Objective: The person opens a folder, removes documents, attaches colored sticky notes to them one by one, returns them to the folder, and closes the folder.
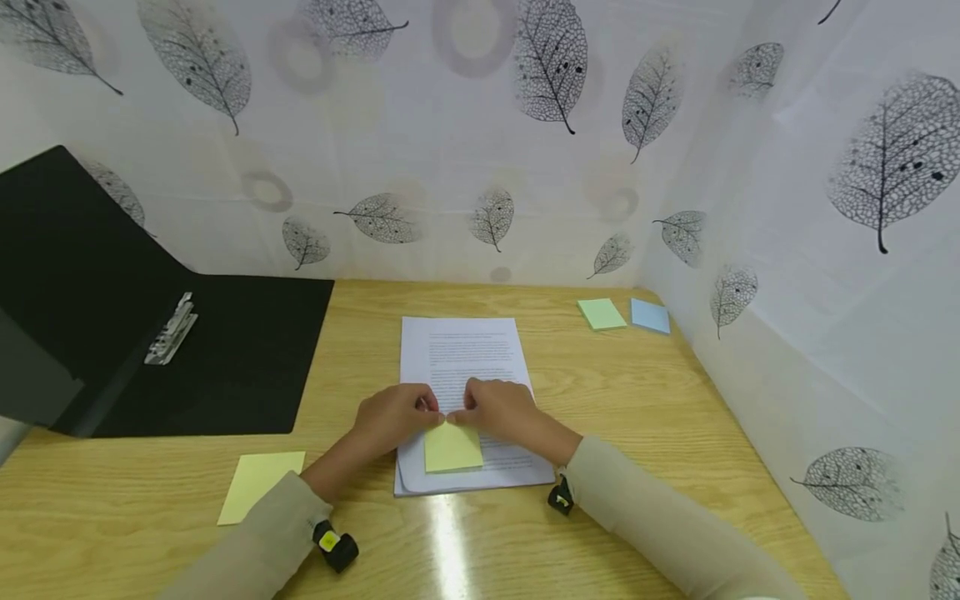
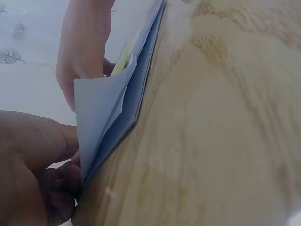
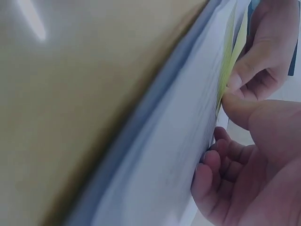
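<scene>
A stack of printed paper [image 1: 472, 342] lies on the wooden table, with a yellow sticky note pad [image 1: 453, 450] on its lower half. Both thumbs meet at the pad's top edge. My left hand [image 1: 393, 417] pinches that edge from the left, fingers curled over the paper. From the right, my right hand [image 1: 506, 408] has its thumb on the same edge; its other fingers curl against the sheets. In the right wrist view, the yellow pad [image 3: 228, 56] stands partly spread into two leaves. A corner of the paper stack [image 2: 99, 108] bends up in the left wrist view.
An open black clipboard folder [image 1: 247, 350] with a metal clip [image 1: 172, 329] stands at the left. A larger yellow note pad [image 1: 258, 479] lies by the left forearm. Green [image 1: 602, 313] and blue sticky notes [image 1: 649, 316] sit at the back right. A leaf-patterned curtain [image 1: 420, 150] borders the table.
</scene>
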`<state>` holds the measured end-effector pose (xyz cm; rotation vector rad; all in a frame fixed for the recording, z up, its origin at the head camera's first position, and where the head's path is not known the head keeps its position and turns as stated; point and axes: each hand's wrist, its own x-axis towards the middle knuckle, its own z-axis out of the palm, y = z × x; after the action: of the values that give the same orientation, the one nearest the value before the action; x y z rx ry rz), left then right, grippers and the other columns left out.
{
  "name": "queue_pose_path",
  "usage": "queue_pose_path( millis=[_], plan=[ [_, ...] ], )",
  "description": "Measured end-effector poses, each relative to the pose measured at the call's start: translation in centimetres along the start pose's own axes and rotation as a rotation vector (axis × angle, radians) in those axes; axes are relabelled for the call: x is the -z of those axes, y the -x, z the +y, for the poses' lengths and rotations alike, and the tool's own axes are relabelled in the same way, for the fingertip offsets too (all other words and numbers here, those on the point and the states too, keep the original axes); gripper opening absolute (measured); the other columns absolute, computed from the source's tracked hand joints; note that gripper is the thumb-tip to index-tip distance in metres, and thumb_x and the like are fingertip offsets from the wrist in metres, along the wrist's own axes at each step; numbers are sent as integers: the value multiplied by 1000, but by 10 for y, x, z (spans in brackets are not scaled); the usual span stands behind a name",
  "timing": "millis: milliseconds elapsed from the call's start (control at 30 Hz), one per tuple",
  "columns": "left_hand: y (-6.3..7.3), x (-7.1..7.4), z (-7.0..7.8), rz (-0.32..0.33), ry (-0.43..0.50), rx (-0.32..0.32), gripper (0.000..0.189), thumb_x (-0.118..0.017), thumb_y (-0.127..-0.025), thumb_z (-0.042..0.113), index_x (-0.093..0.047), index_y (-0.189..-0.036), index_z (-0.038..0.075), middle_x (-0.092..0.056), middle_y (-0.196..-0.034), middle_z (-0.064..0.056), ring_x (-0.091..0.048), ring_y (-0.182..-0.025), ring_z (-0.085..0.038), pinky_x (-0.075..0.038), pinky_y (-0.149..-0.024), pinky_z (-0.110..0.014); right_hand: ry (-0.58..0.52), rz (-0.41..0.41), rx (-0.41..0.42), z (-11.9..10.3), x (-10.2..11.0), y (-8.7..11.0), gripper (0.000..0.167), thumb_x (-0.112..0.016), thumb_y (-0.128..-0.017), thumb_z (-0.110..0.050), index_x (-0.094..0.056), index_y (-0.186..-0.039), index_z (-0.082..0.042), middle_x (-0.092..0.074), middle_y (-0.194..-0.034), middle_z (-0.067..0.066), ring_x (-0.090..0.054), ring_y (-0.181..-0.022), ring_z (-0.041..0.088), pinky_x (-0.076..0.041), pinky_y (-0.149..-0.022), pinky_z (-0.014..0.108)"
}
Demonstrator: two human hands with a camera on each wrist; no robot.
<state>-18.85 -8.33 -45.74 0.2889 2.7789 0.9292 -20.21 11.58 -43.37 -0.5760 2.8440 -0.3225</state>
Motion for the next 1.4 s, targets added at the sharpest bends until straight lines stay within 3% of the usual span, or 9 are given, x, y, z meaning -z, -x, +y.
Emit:
queue_pose_path(
  millis=[200, 400, 633, 733, 833, 1000, 1167, 1300, 1400],
  plan=[
    [0, 1, -6, -36, 48, -8, 7, -73, -92, 25, -70, -89, 21, -59, -79, 4, -53, -73, -14, -39, -66, -32, -34, -42, -24, 11, 8, 3, 24, -72, -92, -44, -63, -90, -21, -62, -75, -8, -53, -66, 11, -41, -61, 32],
    [9, 6, -11, -39, 90, -25, 3, -71, -93, 16, -73, -96, 17, -64, -91, 3, -56, -83, -15, -47, -75, -34, -2, -37, -82, 25, 14, 9, 28, -74, -89, -46, -64, -92, -20, -63, -78, -8, -54, -66, 13, -40, -61, 32],
    [26, 17, -16, -36, 47, -73, 23, -75, -91, 14, -73, -113, 14, -60, -121, -6, -56, -98, -20, -50, -85, -39, -15, -42, -46, 27, 19, 11, 28, -75, -90, -45, -63, -90, -20, -61, -75, -7, -52, -64, 13, -39, -59, 31],
    [31, 21, -19, -38, -15, -114, 33, -76, -90, 18, -71, -123, 12, -56, -137, -10, -58, -116, -28, -51, -95, -47, -22, -41, -46, 28, 19, 11, 28, -75, -89, -45, -63, -90, -21, -61, -74, -7, -52, -64, 13, -38, -59, 31],
    [35, 25, -26, -49, -48, -154, 44, -76, -90, 23, -67, -131, 11, -49, -149, -14, -48, -136, -38, -43, -108, -56, -42, -36, -46, 31, 17, 9, 27, -75, -89, -45, -63, -89, -21, -62, -75, -8, -52, -64, 12, -39, -60, 31],
    [38, 30, -36, -64, -50, -220, 54, -78, -89, 25, -62, -137, 9, -42, -156, -20, -43, -136, -47, -42, -107, -58, -136, -18, -75, 43, 17, 6, 21, -74, -91, -40, -66, -92, -20, -64, -82, -6, -55, -70, 14, -42, -65, 31],
    [38, 27, -40, -58, -28, -258, 55, -78, -89, 25, -62, -138, 9, -42, -156, -21, -45, -132, -46, -44, -103, -54, -249, 68, -107, 80, 29, -2, 19, -70, -95, -33, -71, -105, -16, -67, -96, 0, -59, -82, 18, -46, -72, 34],
    [37, 25, -41, -62, -12, -255, 54, -78, -89, 25, -62, -138, 10, -42, -156, -21, -45, -131, -44, -44, -103, -53, -303, 206, -119, 133, 42, -17, 32, -65, -99, -30, -67, -125, -10, -66, -119, 9, -62, -101, 26, -51, -85, 44],
    [37, 25, -42, -62, 0, -249, 53, -78, -89, 24, -63, -137, 10, -42, -155, -21, -44, -132, -46, -43, -104, -55, -371, 288, -147, 175, 51, -31, 42, -61, -102, -28, -57, -139, -6, -58, -136, 15, -56, -119, 34, -48, -97, 52]
  ],
)
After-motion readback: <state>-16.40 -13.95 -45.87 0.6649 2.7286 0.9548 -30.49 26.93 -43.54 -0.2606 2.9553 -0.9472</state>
